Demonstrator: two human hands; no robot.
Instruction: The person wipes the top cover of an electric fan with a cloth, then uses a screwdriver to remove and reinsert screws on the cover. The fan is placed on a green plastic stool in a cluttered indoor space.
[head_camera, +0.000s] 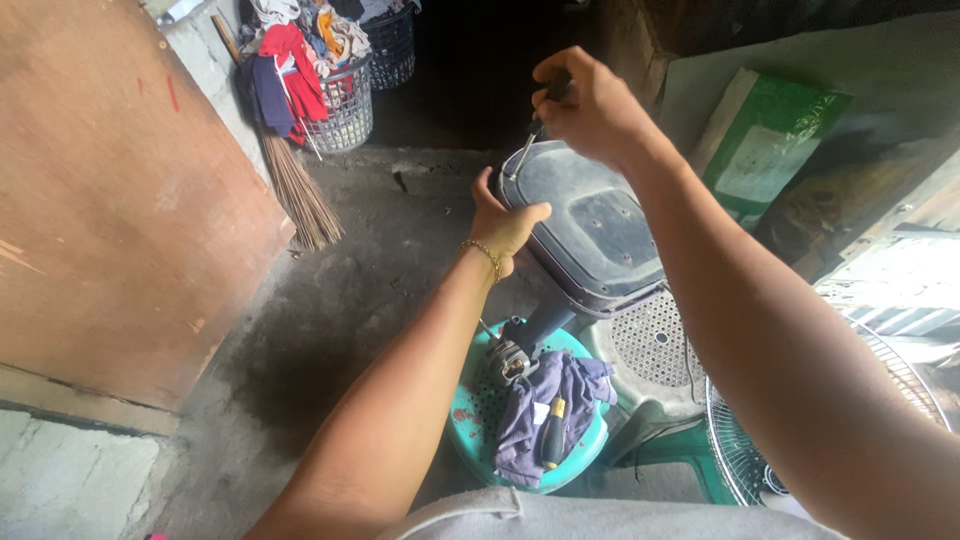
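Near: a teal stool (470, 425) is carrying a purple rag (545, 405) with a spare yellow-handled screwdriver (552, 435) lying on it; a grey stool (650, 350) is standing just beside, and a wire fan guard (800, 440) is leaning at right. The fan's neck and motor end (515, 355) are resting on the teal stool. Mid: the dark fan base (590, 225) is tilting underside-up. Left hand (503, 225) is clamping its near edge. Right hand (590, 105) is closing on a screwdriver (530, 135), tip meeting the base. Judged: the base is rigid plastic, top-heavy here, likely dusty-slick; the rim grip is steadying it best. Far: laundry baskets (350, 105) and a broom (295, 185).
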